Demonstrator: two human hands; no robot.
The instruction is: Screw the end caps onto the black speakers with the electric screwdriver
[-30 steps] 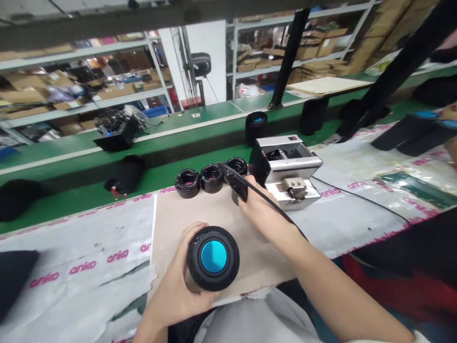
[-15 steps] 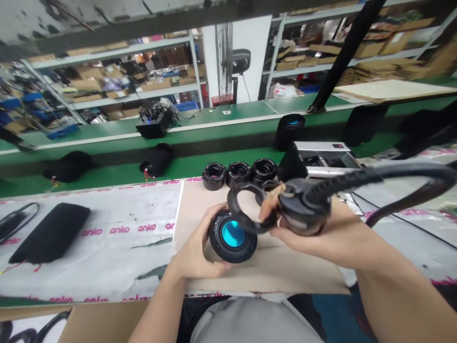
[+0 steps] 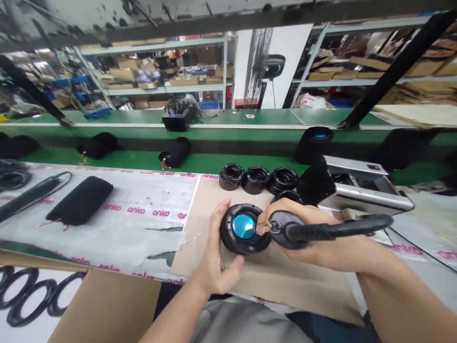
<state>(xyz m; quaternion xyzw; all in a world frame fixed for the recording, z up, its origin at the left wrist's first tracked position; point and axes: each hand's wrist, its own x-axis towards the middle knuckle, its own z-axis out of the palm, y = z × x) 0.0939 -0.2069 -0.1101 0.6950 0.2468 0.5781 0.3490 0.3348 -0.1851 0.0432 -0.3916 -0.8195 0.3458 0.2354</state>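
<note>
One black speaker in left hand touches corded tool in right hand.

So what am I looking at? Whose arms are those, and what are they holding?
This picture comes from a camera worn on a person's head, so those arms are the person's own, seen from above. The left hand holds a round black thing with a blue middle. The right hand holds a black tool with a cord right up against it. Underneath lies a cardboard sheet. Beyond it sit black rings, and to the right stands a silver machine.
</note>
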